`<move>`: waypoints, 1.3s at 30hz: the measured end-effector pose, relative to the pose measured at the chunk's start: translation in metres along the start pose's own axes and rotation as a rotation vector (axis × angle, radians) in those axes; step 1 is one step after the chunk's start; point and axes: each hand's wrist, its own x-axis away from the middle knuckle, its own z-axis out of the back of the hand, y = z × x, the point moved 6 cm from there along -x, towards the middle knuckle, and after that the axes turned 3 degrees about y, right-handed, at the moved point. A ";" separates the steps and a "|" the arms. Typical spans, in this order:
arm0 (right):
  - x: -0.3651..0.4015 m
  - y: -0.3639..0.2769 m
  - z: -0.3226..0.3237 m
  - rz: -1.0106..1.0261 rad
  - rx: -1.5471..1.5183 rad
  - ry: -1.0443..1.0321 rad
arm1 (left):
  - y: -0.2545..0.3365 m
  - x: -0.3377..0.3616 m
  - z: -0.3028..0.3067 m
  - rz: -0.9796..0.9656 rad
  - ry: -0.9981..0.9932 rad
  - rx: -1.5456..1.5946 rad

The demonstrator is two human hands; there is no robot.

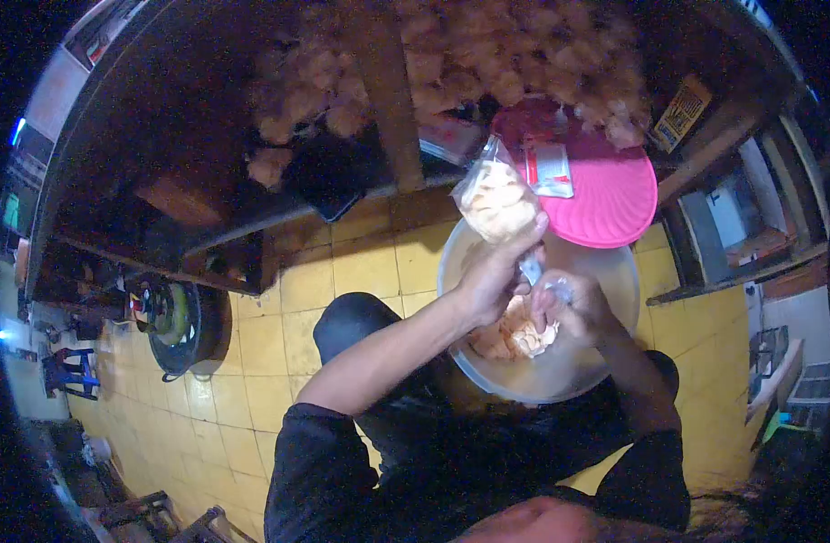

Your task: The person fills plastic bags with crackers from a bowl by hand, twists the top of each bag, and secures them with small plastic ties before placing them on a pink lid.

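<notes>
My left hand [498,279] is closed around the gathered neck of a clear plastic bag [496,204] filled with pale, chip-like pieces. The filled part of the bag points up and away from me. Close beside it, my right hand [571,306] has its fingers bent around a twist of clear plastic, which seems to be the bag's end. Both hands are over a large translucent tub [614,290] between my legs. Low in the tub lie loose pale orange pieces [505,337], partly hidden by my hands.
A pink ribbed lid [605,204] rests across the tub's far side, with a red-and-white packet [549,169] on it. Beyond stands a dark wooden table [392,90] with many filled bags [524,54] and a yellow printed box [682,110]. A dark basin [193,326] sits left on yellow tiles.
</notes>
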 end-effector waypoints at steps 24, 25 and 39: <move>-0.011 0.017 0.028 0.089 -0.336 0.389 | 0.014 -0.011 -0.007 -0.017 -0.251 0.169; -0.013 0.016 0.032 0.093 -0.479 0.390 | 0.017 -0.008 -0.005 -0.023 -0.241 0.167; 0.020 -0.043 0.047 0.806 1.323 0.680 | 0.010 0.000 -0.014 -0.016 -0.285 -0.358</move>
